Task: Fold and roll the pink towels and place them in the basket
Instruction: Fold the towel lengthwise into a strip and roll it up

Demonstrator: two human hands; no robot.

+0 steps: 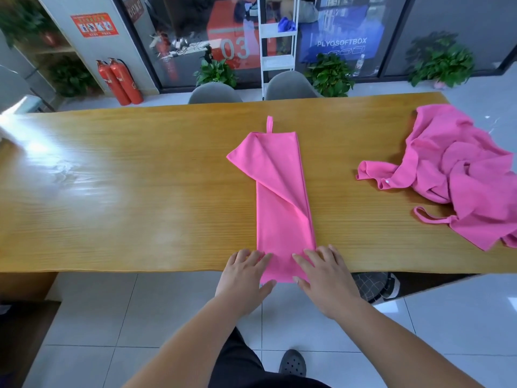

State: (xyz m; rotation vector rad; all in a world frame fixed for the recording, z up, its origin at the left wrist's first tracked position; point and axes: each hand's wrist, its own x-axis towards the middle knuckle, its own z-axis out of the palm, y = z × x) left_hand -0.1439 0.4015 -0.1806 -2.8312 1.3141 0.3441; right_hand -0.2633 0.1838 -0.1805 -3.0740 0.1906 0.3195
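Note:
A pink towel (279, 197) lies folded into a long narrow strip on the wooden table (126, 177), its hanging loop at the far end and its near end hanging over the table's front edge. One layer stays flipped open as a triangle at the far left. My left hand (246, 271) holds the near left corner, fingers on top and thumb under the hanging edge. My right hand (321, 271) holds the near right corner the same way. A heap of crumpled pink towels (458, 177) sits at the table's right end. No basket is in view.
Two grey chairs (215, 93) stand behind the table's far edge. Beyond them are potted plants (330, 75), a white shelf rack (278, 43) and red fire extinguishers (120, 79). A checked object lies under the table at the right. My foot (292, 362) is on the tiled floor.

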